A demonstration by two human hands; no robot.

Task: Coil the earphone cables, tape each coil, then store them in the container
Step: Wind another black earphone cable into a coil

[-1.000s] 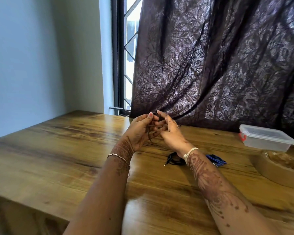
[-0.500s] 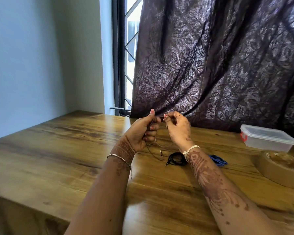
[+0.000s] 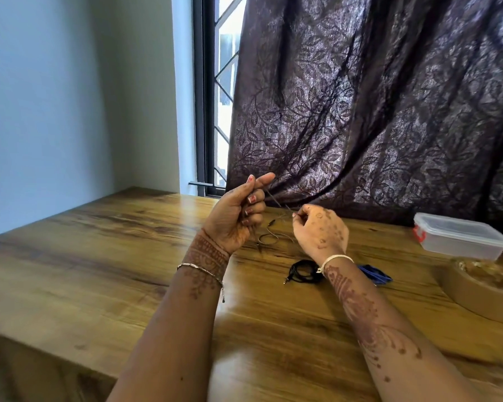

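Thin dark earphone cable (image 3: 269,237), slackly looped

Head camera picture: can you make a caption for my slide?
Left hand and right hand hold an earphone cable above a table, near a black coil, tape roll and lidded container.

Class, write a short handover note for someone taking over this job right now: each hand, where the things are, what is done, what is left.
Left hand grips a thin earphone cable; right hand pinches it further along, slack looping below.
Black coil and blue cable lie on the table; tape roll and lidded container sit at right.
Done: black one coiled, taping unclear.
Left: finish coiling, tape, store.
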